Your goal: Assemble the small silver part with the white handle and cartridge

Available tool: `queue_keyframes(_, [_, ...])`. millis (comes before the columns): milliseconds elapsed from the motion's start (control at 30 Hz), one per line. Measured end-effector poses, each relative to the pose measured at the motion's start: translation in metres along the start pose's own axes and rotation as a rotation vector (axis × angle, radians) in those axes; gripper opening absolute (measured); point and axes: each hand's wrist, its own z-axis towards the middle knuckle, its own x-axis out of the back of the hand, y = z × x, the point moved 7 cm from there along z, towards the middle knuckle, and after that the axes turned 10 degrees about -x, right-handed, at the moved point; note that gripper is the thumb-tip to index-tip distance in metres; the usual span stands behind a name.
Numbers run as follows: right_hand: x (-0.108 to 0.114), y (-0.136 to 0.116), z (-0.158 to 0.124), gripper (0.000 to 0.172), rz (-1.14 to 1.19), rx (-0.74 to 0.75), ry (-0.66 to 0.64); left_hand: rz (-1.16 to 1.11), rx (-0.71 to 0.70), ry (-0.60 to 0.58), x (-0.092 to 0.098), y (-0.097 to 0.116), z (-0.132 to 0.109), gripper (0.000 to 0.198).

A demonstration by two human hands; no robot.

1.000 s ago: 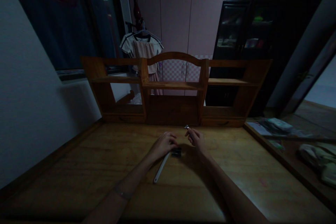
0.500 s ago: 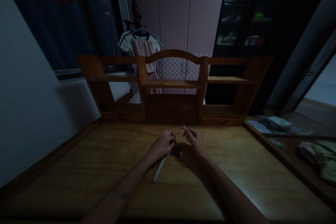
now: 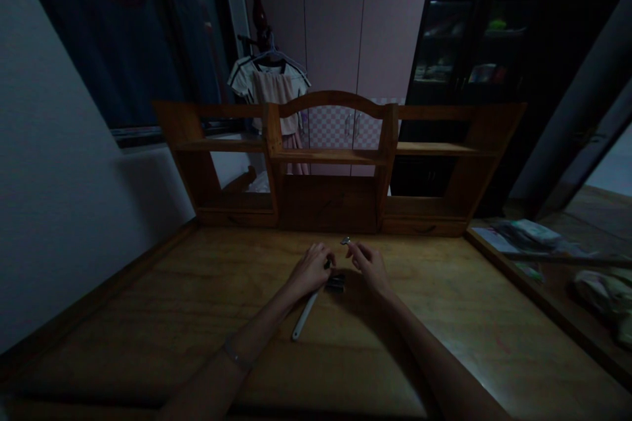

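My left hand (image 3: pixel 311 268) is closed above the table, with a small dark piece (image 3: pixel 328 263) showing at its fingertips. Under that hand lies a slim pale handle (image 3: pixel 303 320) with a hole at its near end; its far end is hidden. Just right of the hand, several small dark pieces (image 3: pixel 336 283) rest close together on the wood, too dim to name. My right hand (image 3: pixel 369 268) pinches a small shiny metal piece (image 3: pixel 345 241) between thumb and forefinger, held up off the table.
The wooden tabletop (image 3: pixel 187 316) has a raised rim on the right side. At its back stands a wooden shelf unit (image 3: pixel 330 156). Papers and bags (image 3: pixel 528 237) lie beyond the right rim. A pale wall (image 3: pixel 74 210) rises on the left.
The whole view has shifted slightly, so everything appears a little further right. My hands keep nearly the same places, and the dark piece in my left fingertips shows more clearly.
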Motion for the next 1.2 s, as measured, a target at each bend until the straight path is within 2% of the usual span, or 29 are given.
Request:
queue_keyframes(167, [0.001,0.001,0.0,0.044,0.004,-0.023,0.021,-0.082,0.095,-0.006,-0.006,-0.013,0.0,0.022])
queue_keyframes(400, [0.019,0.024,0.01,0.047,0.141,-0.148,0.184,-0.073,0.176,-0.003,-0.006,-0.017,-0.001,0.029])
queue_keyframes(667, [0.029,0.028,0.012,0.039,0.193,-0.179,0.222,-0.049,0.26,-0.01,-0.009,-0.026,-0.004,0.036])
queue_keyframes(767, [0.033,0.028,0.013,0.032,0.163,-0.17,0.235,-0.092,0.216,0.055,-0.002,-0.021,-0.005,0.037])
queue_keyframes(833, [0.034,0.026,0.013,0.027,0.133,-0.16,0.245,-0.147,0.162,0.155,0.006,-0.015,-0.003,0.032])
queue_keyframes(900, [0.033,0.022,0.012,0.024,0.133,-0.14,0.232,-0.229,0.134,0.274,0.015,-0.013,0.0,0.023])
queue_keyframes(1000, [0.025,0.011,0.008,0.034,0.197,-0.099,0.155,-0.328,0.162,0.392,0.021,-0.021,0.002,0.018])
queue_keyframes(1067, [0.018,0.006,0.004,0.041,0.203,-0.092,0.089,-0.325,0.207,0.393,0.019,-0.028,0.0,0.017])
queue_keyframes(1133, [0.01,0.004,0.001,0.045,0.156,-0.101,0.035,-0.267,0.258,0.34,0.017,-0.033,-0.003,0.016])
queue_keyframes(1200, [0.007,0.005,0.0,0.048,0.091,-0.105,0.034,-0.18,0.292,0.274,0.017,-0.033,-0.006,0.017])
